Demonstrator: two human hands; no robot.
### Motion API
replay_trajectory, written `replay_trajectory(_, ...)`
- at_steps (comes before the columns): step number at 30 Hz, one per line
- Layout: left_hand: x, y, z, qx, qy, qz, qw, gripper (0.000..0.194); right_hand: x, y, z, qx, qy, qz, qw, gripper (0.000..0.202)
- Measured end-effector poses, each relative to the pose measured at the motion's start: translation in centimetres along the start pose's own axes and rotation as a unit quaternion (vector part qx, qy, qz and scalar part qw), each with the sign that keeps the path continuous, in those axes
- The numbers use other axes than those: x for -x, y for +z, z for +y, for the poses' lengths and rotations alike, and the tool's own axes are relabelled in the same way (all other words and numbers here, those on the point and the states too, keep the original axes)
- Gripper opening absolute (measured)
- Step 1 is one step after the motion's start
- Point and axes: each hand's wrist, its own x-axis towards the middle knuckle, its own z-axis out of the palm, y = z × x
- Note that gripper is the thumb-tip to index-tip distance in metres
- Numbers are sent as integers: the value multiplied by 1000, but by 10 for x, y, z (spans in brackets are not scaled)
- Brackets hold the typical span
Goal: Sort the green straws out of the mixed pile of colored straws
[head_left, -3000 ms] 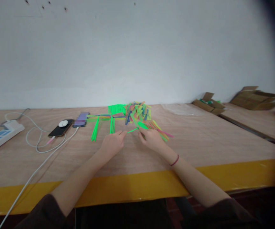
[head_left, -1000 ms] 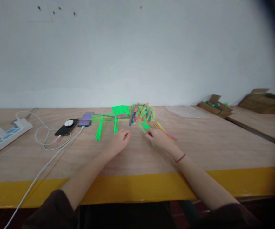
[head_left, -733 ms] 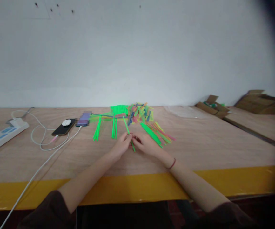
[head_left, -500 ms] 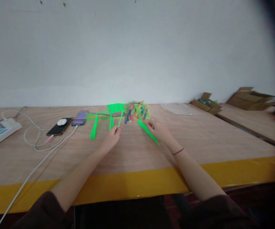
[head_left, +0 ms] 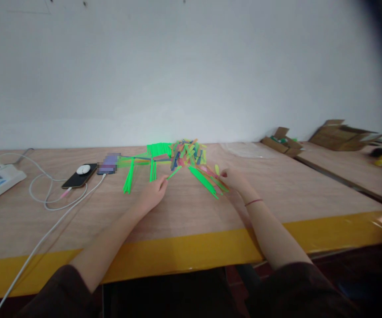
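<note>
My left hand (head_left: 156, 191) pinches a thin green strip (head_left: 174, 172) that points up and to the right. My right hand (head_left: 232, 179) is closed at the right end of some multicoloured strips (head_left: 211, 172); a small yellow-green piece (head_left: 216, 169) shows by its fingertips. Between the hands lies a slanted bundle of green strips (head_left: 202, 181). Behind them is a heap of short coloured pieces (head_left: 189, 152), with a row of green strips (head_left: 158, 149) on its left. Two more green bundles (head_left: 129, 176) (head_left: 153, 171) lie left of my left hand.
On the left are a black phone (head_left: 75, 177) with a white mouse-like object (head_left: 83, 169), a purple device (head_left: 108, 164), white cables (head_left: 47, 236) and a power strip (head_left: 1, 185). Open cardboard boxes (head_left: 282, 143) (head_left: 341, 137) and clear plastic (head_left: 244, 150) are at the back right.
My right hand has moved right, away from the heap, and multicoloured strips now show beside the slanted green bundle. The green strip in my left hand has tilted over to the right.
</note>
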Motion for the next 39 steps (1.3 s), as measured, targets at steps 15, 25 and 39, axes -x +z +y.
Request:
replay_trajectory(15, 10, 3, 18, -75, 110, 22, 991, 37, 48, -6, -109, -198, -227, 81, 950, 28)
replay_trajectory(25, 14, -1, 25, -115, 88, 16, 989, 37, 54, -4, -112, -147, -222, 83, 960, 27)
replay_trajectory(39, 21, -8, 39, -244, 68, 1, 967, 37, 64, 4, -119, -18, -220, 142, 965, 38)
